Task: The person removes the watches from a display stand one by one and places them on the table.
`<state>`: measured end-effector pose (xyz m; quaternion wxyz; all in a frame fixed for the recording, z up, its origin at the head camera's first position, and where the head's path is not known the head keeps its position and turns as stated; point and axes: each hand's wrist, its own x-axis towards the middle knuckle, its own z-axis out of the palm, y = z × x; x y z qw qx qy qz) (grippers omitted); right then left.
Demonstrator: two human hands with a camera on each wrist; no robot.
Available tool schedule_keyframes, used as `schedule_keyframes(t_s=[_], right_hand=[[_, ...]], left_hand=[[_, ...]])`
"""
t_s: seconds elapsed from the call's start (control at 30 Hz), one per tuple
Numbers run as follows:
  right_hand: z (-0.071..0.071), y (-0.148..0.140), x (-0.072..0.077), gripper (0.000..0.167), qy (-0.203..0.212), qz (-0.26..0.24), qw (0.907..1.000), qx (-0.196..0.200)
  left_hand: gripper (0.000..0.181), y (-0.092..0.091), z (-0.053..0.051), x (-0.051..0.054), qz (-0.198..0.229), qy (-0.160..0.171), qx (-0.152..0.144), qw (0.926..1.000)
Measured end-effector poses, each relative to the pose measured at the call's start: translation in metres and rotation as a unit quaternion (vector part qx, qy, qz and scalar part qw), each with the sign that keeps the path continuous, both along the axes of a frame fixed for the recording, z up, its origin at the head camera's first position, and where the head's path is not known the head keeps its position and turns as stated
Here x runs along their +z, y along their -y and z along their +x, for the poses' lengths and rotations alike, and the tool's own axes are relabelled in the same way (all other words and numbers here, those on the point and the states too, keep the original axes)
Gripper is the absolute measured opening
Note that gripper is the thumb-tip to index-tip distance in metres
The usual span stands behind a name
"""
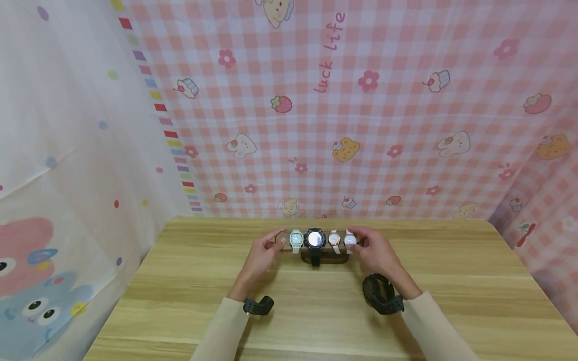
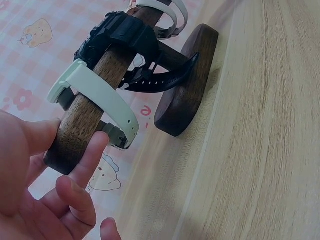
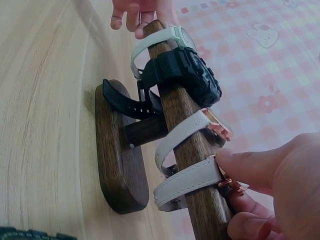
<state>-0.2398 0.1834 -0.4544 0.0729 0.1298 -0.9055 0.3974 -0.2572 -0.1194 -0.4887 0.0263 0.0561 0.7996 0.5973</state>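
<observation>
A dark wooden watch stand (image 2: pixel 82 125), a horizontal bar on a post with an oval base (image 3: pixel 117 165), carries several watches. My left hand (image 1: pixel 264 254) pinches the bar's left end between thumb and finger, beside a pale mint square-faced watch (image 1: pixel 295 239). To its right come a chunky black watch (image 1: pixel 314 239), its strap tail hanging down, and a white-strapped watch with a rose-gold case (image 3: pixel 215 125). At the bar's right end, my right hand (image 1: pixel 378 250) pinches a second white-strapped watch (image 3: pixel 192 181) by its case, with the thumb on its face side.
The stand is near the back edge of a light wooden table (image 1: pixel 316 321). Behind it hangs a pink checked cloth (image 1: pixel 316 165), with a white patterned cloth (image 1: pixel 90 150) at left. Black straps (image 1: pixel 259 305) encircle both wrists.
</observation>
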Motion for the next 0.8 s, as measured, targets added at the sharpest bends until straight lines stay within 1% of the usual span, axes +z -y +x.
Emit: schedule_keyframes(t_s=[0.3, 0.43, 0.63, 0.8], right_hand=[[0.002, -0.009, 0.000, 0.042, 0.017, -0.024, 0.9995, -0.008], [0.002, -0.015, -0.001, 0.042, 0.017, -0.022, 0.9996, -0.010], [0.004, -0.025, -0.001, 0.040, 0.003, -0.017, 0.9997, -0.014], [0.005, -0.033, -0.001, 0.039, -0.007, -0.020, 0.9996, -0.020]], left_hand=[[0.040, 0.001, 0.000, 0.000, -0.001, -0.006, -0.004, 1.0000], [0.040, 0.001, 0.000, -0.001, 0.001, -0.004, -0.004, 1.0000], [0.039, 0.000, 0.000, 0.000, 0.000, -0.003, -0.003, 1.0000], [0.038, 0.000, -0.001, -0.001, -0.002, -0.008, 0.000, 1.0000]])
